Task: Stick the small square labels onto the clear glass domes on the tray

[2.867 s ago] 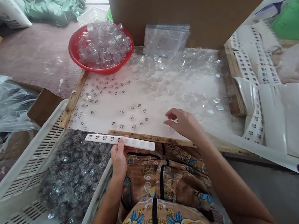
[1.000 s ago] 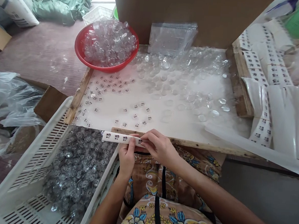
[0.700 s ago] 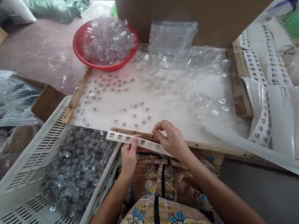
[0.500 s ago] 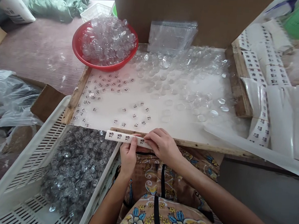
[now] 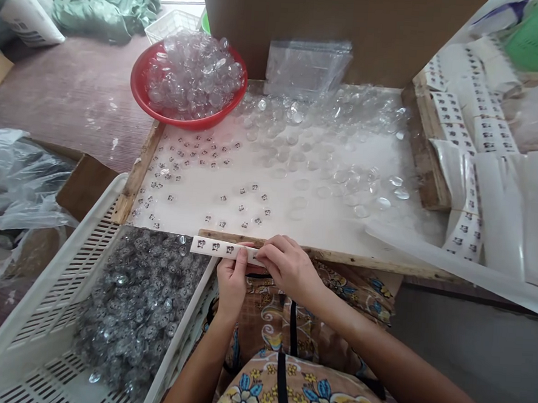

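Head view: your strip (image 5: 206, 246) lies near the centre of the frame, below the middle, just over the board's front wooden edge (image 5: 361, 262). Your left hand (image 5: 231, 281) has it pinched, grip closed, with the thumb flat on its face and the fingers underneath. The longer visible part sticks out to the left of that thumb, its free end above the heap (image 5: 139, 303) in the white basket (image 5: 58, 286) at lower left. Your right hand (image 5: 292, 270) has its fingers drawn together, the tips at the strip just right of your thumb; you can't tell whether they pinch the strip itself or something on it, and they hide its right end.

The strip is white, narrow and straight, tilted slightly down to the right. You can see three small dark panda-like prints in a row left of your thumb, and part of another between your hands.

Beyond your hands, the white board (image 5: 197, 188) carries printed discs (image 5: 242, 208) on its left and clear discs (image 5: 297, 115) on its back and right. A red bowl (image 5: 141, 90) heaped with more clear discs sits at upper left, and printed sheets (image 5: 487, 127) lie at upper right
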{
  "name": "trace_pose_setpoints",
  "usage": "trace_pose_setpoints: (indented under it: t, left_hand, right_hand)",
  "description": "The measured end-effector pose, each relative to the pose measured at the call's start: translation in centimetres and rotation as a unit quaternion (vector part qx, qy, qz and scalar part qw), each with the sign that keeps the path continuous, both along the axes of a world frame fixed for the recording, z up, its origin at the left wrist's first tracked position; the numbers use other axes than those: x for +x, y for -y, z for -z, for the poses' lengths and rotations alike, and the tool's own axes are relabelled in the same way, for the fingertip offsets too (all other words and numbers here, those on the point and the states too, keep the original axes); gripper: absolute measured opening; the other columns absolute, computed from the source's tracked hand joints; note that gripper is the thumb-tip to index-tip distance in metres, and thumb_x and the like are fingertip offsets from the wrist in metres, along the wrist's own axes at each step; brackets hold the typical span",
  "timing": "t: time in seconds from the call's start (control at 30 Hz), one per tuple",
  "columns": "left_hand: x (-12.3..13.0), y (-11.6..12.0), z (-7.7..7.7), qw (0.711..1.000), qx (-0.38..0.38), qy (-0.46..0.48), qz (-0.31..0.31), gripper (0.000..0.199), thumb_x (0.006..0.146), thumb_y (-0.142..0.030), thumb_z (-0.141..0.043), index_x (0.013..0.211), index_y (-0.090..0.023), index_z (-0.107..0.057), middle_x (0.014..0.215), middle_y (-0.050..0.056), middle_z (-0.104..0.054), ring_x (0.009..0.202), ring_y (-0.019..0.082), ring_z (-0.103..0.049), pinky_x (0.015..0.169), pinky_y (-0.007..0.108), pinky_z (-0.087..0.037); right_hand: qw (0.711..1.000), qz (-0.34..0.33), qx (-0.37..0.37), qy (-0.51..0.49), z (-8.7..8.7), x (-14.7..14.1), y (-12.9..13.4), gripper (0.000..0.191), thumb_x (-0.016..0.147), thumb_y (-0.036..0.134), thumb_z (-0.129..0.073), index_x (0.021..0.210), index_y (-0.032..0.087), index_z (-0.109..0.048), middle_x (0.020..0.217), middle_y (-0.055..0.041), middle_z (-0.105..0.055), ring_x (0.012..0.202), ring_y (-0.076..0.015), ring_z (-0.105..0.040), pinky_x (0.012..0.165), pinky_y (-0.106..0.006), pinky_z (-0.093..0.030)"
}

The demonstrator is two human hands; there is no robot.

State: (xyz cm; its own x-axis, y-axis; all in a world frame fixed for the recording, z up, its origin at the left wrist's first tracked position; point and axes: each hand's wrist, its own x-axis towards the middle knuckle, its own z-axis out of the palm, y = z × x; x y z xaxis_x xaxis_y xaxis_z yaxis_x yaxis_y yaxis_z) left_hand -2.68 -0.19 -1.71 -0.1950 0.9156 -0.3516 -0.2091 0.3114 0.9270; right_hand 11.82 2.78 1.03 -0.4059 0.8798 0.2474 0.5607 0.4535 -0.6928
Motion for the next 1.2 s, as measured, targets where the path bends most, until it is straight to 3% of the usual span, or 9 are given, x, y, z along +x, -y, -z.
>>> trace_pose_setpoints:
  t: [0.1, 0.2, 0.27, 0.37, 0.47, 0.63, 0.97, 1.2]
  left_hand:
    - [-0.1, 0.0, -0.1, 1.0, -0.011, 0.001, -0.01, 0.041, 0.088, -0.051, -0.065, 0.102, -0.013, -0.075, 0.09, 0.008, -0.075, 0.079, 0.021, -0.072, 0.071, 0.029, -0.058]
    - [-0.2, 0.0, 0.0, 1.0, -0.014, 0.002, -0.019, 0.044, 0.087, -0.052, -0.065, 0.102, -0.013, -0.074, 0.087, 0.007, -0.074, 0.071, 0.02, -0.071, 0.062, 0.027, -0.058]
    - [-0.3, 0.0, 0.0, 1.0, -0.015, 0.009, -0.022, 0.044, 0.088, -0.052, -0.064, 0.104, -0.012, -0.074, 0.085, 0.007, -0.074, 0.067, 0.019, -0.071, 0.058, 0.026, -0.058]
    - [-0.2, -0.2, 0.1, 0.999, -0.014, 0.018, -0.026, 0.044, 0.088, -0.051, -0.065, 0.103, -0.012, -0.073, 0.083, 0.007, -0.074, 0.064, 0.018, -0.07, 0.056, 0.026, -0.058]
    - [0.0, -0.3, 0.2, 0.999, -0.012, 0.028, -0.03, 0.045, 0.086, -0.052, -0.067, 0.102, -0.011, -0.074, 0.082, 0.007, -0.074, 0.064, 0.018, -0.07, 0.055, 0.025, -0.058]
    - [0.2, -0.4, 0.0, 0.999, -0.021, 0.029, -0.026, 0.046, 0.084, -0.053, -0.068, 0.101, -0.011, -0.074, 0.081, 0.007, -0.074, 0.065, 0.018, -0.071, 0.056, 0.025, -0.058]
    - [0.1, -0.3, 0.0, 0.999, -0.017, 0.029, -0.025, 0.048, 0.085, -0.054, -0.067, 0.101, -0.009, -0.074, 0.08, 0.007, -0.073, 0.065, 0.018, -0.071, 0.054, 0.025, -0.058]
    - [-0.2, -0.2, 0.0, 0.999, -0.025, 0.026, -0.017, 0.048, 0.086, -0.054, -0.066, 0.105, -0.01, -0.074, 0.079, 0.007, -0.074, 0.062, 0.018, -0.07, 0.056, 0.025, -0.057]
  right_hand:
    - [0.993, 0.018, -0.059, -0.104, -0.4, 1.0, -0.9, 0.012, 0.095, 0.018, -0.051, 0.085, 0.021, -0.058, 0.087, -0.006, -0.061, 0.082, -0.0185, -0.057, 0.072, -0.032, -0.048]
    - [0.963, 0.147, -0.102, -0.204, 0.1, 3.9, -3.4, 0.007, 0.09, 0.026, -0.06, 0.085, 0.022, -0.058, 0.082, -0.0031, -0.061, 0.075, -0.0162, -0.057, 0.067, -0.03, -0.047]
    - [0.932, 0.239, -0.131, -0.237, 1.1, 6.3, -5.3, 0.015, 0.086, 0.034, -0.065, 0.083, 0.022, -0.057, 0.074, -0.0008, -0.059, 0.067, -0.0146, -0.054, 0.061, -0.028, -0.044]
    - [0.903, 0.285, -0.201, -0.249, 2.9, 8.9, -7.4, 0.026, 0.075, 0.042, -0.073, 0.078, 0.021, -0.059, 0.066, 0.0005, -0.059, 0.06, -0.0132, -0.052, 0.057, -0.028, -0.043]
    - [0.893, 0.268, -0.257, -0.254, 3.9, 9.3, -8.4, 0.032, 0.068, 0.046, -0.078, 0.074, 0.02, -0.06, 0.061, 0.0006, -0.059, 0.057, -0.0125, -0.052, 0.055, -0.027, -0.043]
    - [0.891, 0.251, -0.298, -0.231, 3.4, 8.2, -9.0, 0.032, 0.065, 0.045, -0.078, 0.072, 0.019, -0.061, 0.059, 0.0002, -0.06, 0.054, -0.0113, -0.051, 0.052, -0.026, -0.041]
    - [0.9, 0.242, -0.299, -0.207, 3.5, 8.3, -8.8, 0.031, 0.067, 0.046, -0.075, 0.073, 0.019, -0.06, 0.059, 0.0002, -0.059, 0.052, -0.011, -0.05, 0.05, -0.025, -0.039]
    - [0.929, 0.149, -0.286, -0.18, 2.4, 7.4, -6.6, 0.029, 0.077, 0.047, -0.069, 0.079, 0.02, -0.061, 0.067, -0.0013, -0.061, 0.059, -0.0136, -0.055, 0.055, -0.028, -0.043]
